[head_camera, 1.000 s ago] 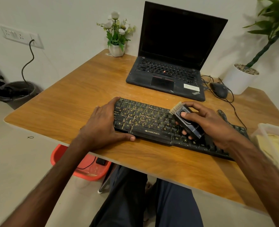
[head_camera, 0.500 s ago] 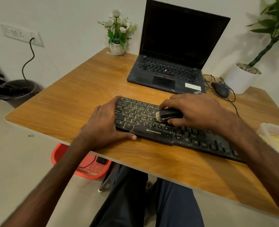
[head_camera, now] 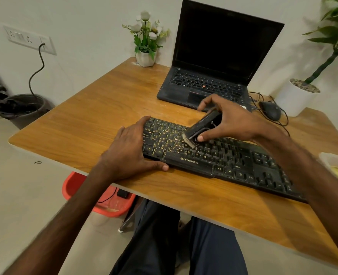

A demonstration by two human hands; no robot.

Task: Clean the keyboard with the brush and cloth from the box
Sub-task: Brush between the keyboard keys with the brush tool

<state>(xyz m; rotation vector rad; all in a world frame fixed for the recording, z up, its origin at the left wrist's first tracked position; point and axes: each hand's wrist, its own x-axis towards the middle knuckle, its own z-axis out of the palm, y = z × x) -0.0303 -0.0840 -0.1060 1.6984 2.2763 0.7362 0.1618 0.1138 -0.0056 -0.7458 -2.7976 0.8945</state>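
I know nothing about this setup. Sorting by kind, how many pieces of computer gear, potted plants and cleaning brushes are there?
Computer gear: 3 (laptop, keyboard, mouse)
Potted plants: 2 (flower pot, white planter)
Cleaning brushes: 1 (brush)
Total: 6

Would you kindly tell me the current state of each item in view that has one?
Black laptop: lid open, screen dark.
Black Zebronics keyboard: flat on the wooden table, left hand resting on its left end.
Black-handled brush: tilted, bristles on the keys, gripped by the right hand.
White wall socket: black cable plugged in.
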